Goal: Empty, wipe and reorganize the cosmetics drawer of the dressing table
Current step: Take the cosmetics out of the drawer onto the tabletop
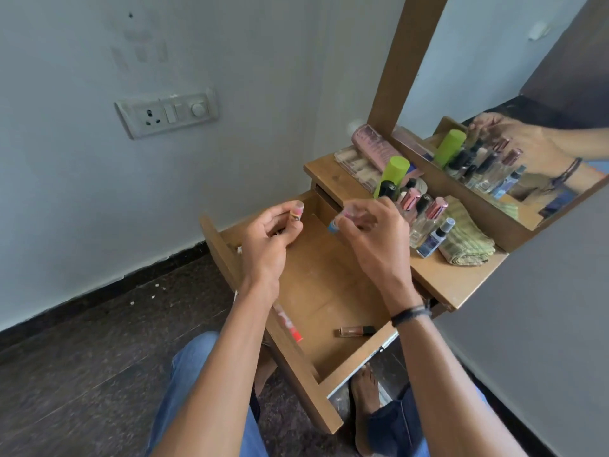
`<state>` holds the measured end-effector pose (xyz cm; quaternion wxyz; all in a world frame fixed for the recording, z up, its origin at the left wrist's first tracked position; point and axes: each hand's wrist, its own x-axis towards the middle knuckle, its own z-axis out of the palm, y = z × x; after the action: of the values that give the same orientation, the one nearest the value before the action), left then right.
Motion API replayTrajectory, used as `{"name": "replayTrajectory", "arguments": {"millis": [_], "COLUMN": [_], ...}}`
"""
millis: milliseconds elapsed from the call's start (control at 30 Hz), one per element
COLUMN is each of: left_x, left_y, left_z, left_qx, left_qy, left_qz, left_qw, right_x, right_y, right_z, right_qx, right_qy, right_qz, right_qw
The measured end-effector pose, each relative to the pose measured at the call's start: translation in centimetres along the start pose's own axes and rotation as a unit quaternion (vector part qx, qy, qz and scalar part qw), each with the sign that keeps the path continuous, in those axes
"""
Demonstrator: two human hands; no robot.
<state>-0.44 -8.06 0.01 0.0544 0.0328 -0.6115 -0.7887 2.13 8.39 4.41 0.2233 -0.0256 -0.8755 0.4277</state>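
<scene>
You are, by the look of it, near the end of emptying: the dressing table (461,278) top carries most of the cosmetics, and the pulled-out drawer (323,285) shows mostly bare wood. To do this step well, carry both small pieces you hold up to the tabletop and set them upright at the near edge of the crowded row of glass bottles (425,222). Place them one at a time so you do not knock the tall green cylinder (395,169) or its neighbours. Leave the folded green cloth (468,239) uncovered at the table's right end; you will want it free for the wipe. Your left hand (267,239) hovers over the drawer's far left part, fingers curled, pinching a small pink-capped tube (297,212) at the fingertips. Your right hand (375,239) is over the drawer's far right side, just beside the bottles, fingers curled round a small clear piece with a blue end (333,224); what it is I cannot tell. Two things are left in the drawer, both below and nearer to you than your hands. A red-and-white tube (290,324) lies along the left wall, partly hidden under your left forearm. A small dark-capped bottle (357,330) lies on its side near the drawer's near end, closer to your right wrist. Fetch those before you reach for the cloth.
</scene>
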Motion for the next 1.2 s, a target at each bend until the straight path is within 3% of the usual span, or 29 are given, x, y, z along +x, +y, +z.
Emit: {"name": "replayTrajectory", "arguments": {"millis": [200, 433, 633, 933, 1200], "left_x": [7.0, 13.4, 15.0, 16.1, 15.9], "left_y": [2.3, 3.0, 1.2, 0.7, 0.4], "left_z": [2.6, 6.3, 7.1, 6.7, 5.8], "left_qx": [0.017, 0.118, 0.21, 0.22, 0.243], "left_qy": [0.041, -0.044, -0.085, -0.098, -0.078], "left_qz": [0.038, 0.059, 0.08, 0.051, 0.037], "left_qw": [0.998, 0.99, 0.971, 0.969, 0.966], "right_x": [8.4, 16.5, 18.0, 18.7, 18.3], "right_y": [-2.8, -1.9, -0.4, -0.1, 0.2], "right_z": [0.4, 1.8, 3.4, 3.4, 3.9], "right_qx": [-0.193, -0.324, -0.323, -0.299, -0.307], "right_qy": [-0.061, -0.103, -0.14, -0.171, -0.146], "right_qz": [-0.053, -0.062, -0.06, -0.03, -0.032], "right_qw": [0.978, 0.939, 0.934, 0.938, 0.94]}}
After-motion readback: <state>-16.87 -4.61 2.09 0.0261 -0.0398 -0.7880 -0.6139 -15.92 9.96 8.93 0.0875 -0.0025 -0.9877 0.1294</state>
